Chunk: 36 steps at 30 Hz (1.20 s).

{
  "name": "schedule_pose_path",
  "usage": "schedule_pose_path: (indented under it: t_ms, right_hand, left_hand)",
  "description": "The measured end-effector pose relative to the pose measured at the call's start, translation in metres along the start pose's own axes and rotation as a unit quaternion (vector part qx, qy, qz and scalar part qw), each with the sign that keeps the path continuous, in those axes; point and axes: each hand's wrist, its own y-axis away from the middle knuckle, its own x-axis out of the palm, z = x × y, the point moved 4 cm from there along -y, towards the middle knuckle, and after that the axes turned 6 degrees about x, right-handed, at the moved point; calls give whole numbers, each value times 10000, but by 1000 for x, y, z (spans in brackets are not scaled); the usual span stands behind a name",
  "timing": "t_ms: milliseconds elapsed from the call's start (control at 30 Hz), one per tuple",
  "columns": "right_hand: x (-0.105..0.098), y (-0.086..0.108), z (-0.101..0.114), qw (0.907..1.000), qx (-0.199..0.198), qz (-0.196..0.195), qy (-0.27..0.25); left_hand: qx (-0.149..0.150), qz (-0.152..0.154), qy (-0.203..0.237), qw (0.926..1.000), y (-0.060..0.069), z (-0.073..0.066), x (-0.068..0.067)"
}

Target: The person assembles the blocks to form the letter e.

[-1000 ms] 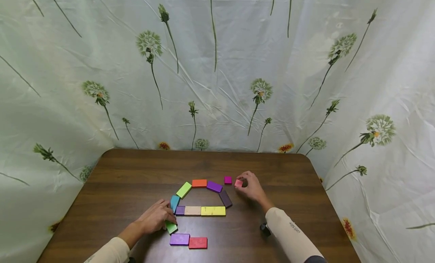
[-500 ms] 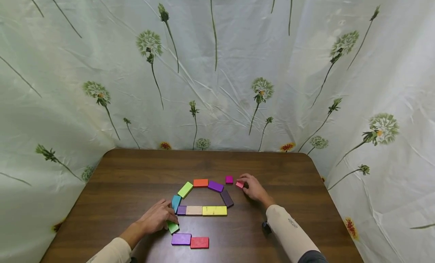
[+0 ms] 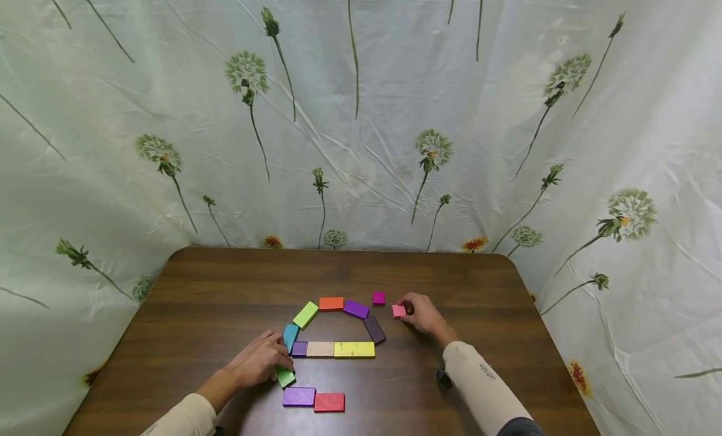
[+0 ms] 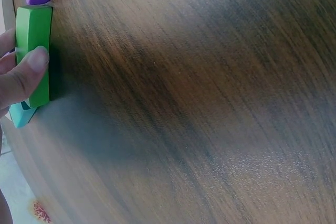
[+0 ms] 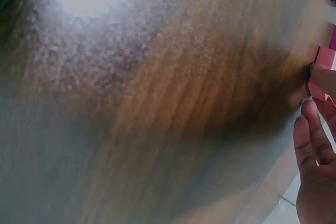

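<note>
In the head view, my left hand (image 3: 261,359) lies over a green block (image 3: 286,378), left of the other blocks. The left wrist view has the thumb on one side of that green block (image 4: 38,30) and the fingers on its far side. A teal block (image 3: 290,337) adjoins its upper end, and a light purple block (image 3: 299,396) lies just below. My right hand (image 3: 423,315) pinches a small pink block (image 3: 398,311) at the right of the arch of blocks. Left of it is a small magenta block (image 3: 378,298), apart from the pink one.
An arch runs through lime (image 3: 306,315), orange (image 3: 331,304), purple (image 3: 356,309) and dark plum (image 3: 375,329) blocks. Under it lie a small violet block (image 3: 299,349), a beige block (image 3: 320,349) and a yellow block (image 3: 354,349). A red block (image 3: 329,403) touches the light purple one.
My right hand has drawn the pink block slightly toward me and turned it, a little farther from the magenta block. The left hand stays on the green block.
</note>
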Motion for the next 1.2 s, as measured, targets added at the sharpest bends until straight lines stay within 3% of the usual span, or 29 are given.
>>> schedule_pose_path:
  t_ms: [333,767,967,1200]
  right_hand:
    - [3,10,-1,9997,171,142,-134]
    - [4,42,15,9973,-512,509,-106]
    - [9,52,33,9915,-1098,643,-284]
    - [27,62,54,9818,-1395,1282,-95]
  left_hand:
    - [349,-427,-125,9984,1,-1,-1]
    - [303,-385,-39,9988,0,0,0]
    - [415,-395,-168,9982,0,0,0]
    - [490,-453,-214,9975,0,1,0]
